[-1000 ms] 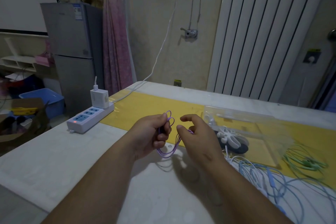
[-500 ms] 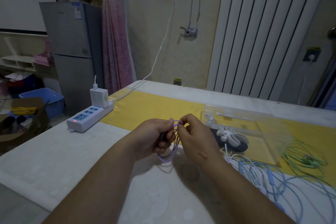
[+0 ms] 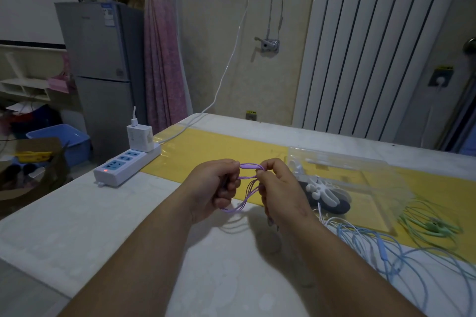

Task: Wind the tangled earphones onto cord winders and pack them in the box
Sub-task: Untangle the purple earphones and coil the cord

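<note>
Purple earphones [image 3: 249,167] are stretched between my two hands above the white table. My left hand [image 3: 212,186] grips the bundled loops in a fist; a dark object shows inside the fist, too hidden to identify. My right hand [image 3: 279,189] pinches the cord at its upper end, and loops hang down between the hands. To the right stands a clear plastic box [image 3: 360,177], with a white cord winder [image 3: 322,190] and a dark one [image 3: 334,204] at its near side. Blue earphones [image 3: 381,247] and green earphones [image 3: 432,226] lie tangled on the table.
A white power strip [image 3: 126,165] with a charger plugged in lies at the left on the table [image 3: 90,213]; its cable runs up to the wall. A yellow mat [image 3: 206,152] crosses the table. Beyond the left edge stand a cardboard box [image 3: 33,170] and a fridge [image 3: 100,72].
My hands came together and then drew the purple cord taut between them. The right hand now pinches the cord near the top, and the loops hang lower.
</note>
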Demonstrator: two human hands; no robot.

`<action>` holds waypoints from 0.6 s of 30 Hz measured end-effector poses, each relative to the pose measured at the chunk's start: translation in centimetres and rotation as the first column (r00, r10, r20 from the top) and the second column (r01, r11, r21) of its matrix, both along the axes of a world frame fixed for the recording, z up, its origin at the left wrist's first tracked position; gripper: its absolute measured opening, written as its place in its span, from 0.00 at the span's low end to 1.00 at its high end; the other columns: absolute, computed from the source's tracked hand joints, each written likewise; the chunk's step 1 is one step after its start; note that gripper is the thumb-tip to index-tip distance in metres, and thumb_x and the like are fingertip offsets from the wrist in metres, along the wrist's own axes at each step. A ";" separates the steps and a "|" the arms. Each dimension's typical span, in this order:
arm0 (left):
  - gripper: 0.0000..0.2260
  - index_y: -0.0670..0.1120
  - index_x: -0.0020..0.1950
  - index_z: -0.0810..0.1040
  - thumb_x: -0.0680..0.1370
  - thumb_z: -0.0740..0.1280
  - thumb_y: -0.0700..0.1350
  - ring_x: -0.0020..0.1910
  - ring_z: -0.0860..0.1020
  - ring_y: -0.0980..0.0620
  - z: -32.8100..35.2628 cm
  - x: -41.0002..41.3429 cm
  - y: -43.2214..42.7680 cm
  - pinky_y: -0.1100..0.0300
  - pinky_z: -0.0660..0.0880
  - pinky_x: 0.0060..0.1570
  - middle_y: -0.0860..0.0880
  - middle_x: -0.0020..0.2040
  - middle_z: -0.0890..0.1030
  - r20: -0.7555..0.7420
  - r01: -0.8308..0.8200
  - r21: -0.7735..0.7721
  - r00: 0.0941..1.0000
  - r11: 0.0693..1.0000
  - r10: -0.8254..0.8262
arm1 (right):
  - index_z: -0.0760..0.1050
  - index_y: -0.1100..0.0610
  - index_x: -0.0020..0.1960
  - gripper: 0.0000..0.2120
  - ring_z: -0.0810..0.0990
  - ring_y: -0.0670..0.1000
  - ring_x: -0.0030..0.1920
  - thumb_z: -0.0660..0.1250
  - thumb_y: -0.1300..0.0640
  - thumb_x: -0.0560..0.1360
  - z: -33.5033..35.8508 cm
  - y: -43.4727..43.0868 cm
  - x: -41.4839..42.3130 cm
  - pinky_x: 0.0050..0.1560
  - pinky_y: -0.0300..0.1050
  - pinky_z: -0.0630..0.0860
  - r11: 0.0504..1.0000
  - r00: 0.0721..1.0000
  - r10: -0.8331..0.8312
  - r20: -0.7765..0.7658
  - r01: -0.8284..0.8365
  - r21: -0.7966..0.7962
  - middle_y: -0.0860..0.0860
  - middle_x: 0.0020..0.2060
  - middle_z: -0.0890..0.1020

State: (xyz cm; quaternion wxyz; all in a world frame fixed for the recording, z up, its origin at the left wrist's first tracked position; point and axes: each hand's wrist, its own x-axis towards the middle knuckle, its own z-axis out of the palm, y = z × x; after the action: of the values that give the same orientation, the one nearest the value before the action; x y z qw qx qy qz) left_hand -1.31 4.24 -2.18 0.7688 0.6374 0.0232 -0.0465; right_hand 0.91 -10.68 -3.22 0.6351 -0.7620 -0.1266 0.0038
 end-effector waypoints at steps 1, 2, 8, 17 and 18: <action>0.14 0.46 0.33 0.66 0.79 0.58 0.42 0.26 0.55 0.54 0.0 0.0 0.0 0.64 0.49 0.24 0.48 0.29 0.65 0.002 -0.006 0.009 1.000 1.000 0.006 | 0.71 0.49 0.43 0.06 0.65 0.46 0.26 0.60 0.57 0.77 0.0 0.0 -0.1 0.29 0.42 0.61 1.000 1.000 0.005 0.006 -0.005 -0.001 0.45 0.26 0.71; 0.15 0.46 0.32 0.66 0.79 0.58 0.41 0.26 0.54 0.54 0.0 0.0 -0.1 0.64 0.48 0.24 0.48 0.29 0.65 0.008 -0.010 0.019 1.000 1.000 0.010 | 0.72 0.49 0.43 0.06 0.65 0.46 0.26 0.60 0.57 0.77 0.0 0.0 -0.1 0.28 0.42 0.61 1.000 1.000 0.004 0.014 -0.004 -0.001 0.45 0.26 0.71; 0.12 0.44 0.35 0.68 0.78 0.61 0.40 0.28 0.58 0.52 -0.1 -0.2 -0.1 0.62 0.52 0.27 0.46 0.30 0.67 0.062 -0.003 0.088 0.998 0.996 -0.002 | 0.73 0.52 0.40 0.09 0.63 0.46 0.26 0.58 0.61 0.76 0.0 0.0 0.0 0.29 0.41 0.58 0.999 1.000 -0.016 -0.015 0.016 0.049 0.45 0.26 0.69; 0.08 0.40 0.39 0.70 0.66 0.64 0.28 0.33 0.73 0.46 -0.3 0.2 -0.1 0.54 0.77 0.38 0.43 0.33 0.71 0.213 0.036 -0.023 0.977 0.999 -0.030 | 0.58 0.52 0.34 0.13 0.54 0.47 0.23 0.53 0.64 0.74 0.9 -0.1 -0.8 0.26 0.41 0.49 0.942 0.983 0.090 -0.160 -0.032 0.333 0.46 0.22 0.59; 0.09 0.40 0.39 0.71 0.69 0.63 0.27 0.34 0.74 0.46 -0.2 0.3 0.0 0.53 0.77 0.42 0.43 0.34 0.71 0.228 0.011 -0.029 0.974 1.000 -0.004 | 0.58 0.51 0.33 0.13 0.53 0.47 0.23 0.52 0.63 0.74 0.9 -0.1 -0.8 0.25 0.40 0.49 0.939 0.982 0.087 -0.170 -0.023 0.344 0.46 0.22 0.59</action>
State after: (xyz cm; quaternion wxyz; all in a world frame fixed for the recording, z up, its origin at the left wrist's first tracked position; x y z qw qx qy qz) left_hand -1.05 4.25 -2.42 0.7758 0.6268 -0.0683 0.0234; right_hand 0.10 -10.78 -2.34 0.7658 -0.6333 -0.0881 0.0694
